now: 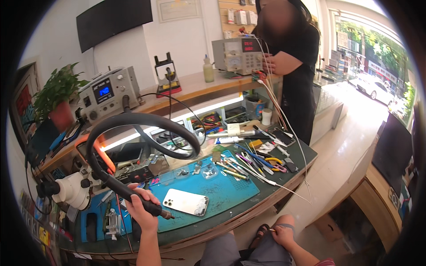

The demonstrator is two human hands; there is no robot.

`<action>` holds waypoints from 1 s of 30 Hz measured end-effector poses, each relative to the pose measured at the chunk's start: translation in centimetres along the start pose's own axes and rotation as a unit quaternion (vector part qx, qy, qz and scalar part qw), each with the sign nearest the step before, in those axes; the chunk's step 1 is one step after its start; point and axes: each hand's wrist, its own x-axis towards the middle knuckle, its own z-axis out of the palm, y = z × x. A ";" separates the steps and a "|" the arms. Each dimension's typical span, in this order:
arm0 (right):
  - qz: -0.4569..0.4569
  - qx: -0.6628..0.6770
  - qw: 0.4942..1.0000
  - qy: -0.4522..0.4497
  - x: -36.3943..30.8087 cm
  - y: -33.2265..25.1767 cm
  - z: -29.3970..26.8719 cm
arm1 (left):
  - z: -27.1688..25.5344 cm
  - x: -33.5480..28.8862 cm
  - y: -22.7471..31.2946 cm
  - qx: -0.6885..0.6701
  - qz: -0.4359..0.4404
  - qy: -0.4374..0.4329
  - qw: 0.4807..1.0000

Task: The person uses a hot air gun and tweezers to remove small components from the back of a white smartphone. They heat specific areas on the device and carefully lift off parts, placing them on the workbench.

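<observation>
My left hand [144, 212] is closed around the black handle of a hot air gun [154, 209]. The nozzle points down to the right, beside the lower left edge of a white phone [184, 201]. That phone lies back up, its cameras at the left end and its right end looking cracked or stripped. Under it spreads a blue work mat [230, 193] with dark specks. My right hand [283, 235] rests by my right knee, its fingers curled; a small light end shows at them, too small to name.
The gun's thick black hose [195, 146] loops up to a hot air station [108, 91] on the shelf. A microscope [71, 190] stands left. Tweezers, pliers [276, 166] and a white cable [290, 188] lie right. Behind the bench, a person [295, 66] stands by a power supply [237, 55].
</observation>
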 end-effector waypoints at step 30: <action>0.108 0.703 0.652 -0.262 6.2 -4.1 -7.8 | -0.4 0.1 -1.2 0.003 0.007 0.004 1.000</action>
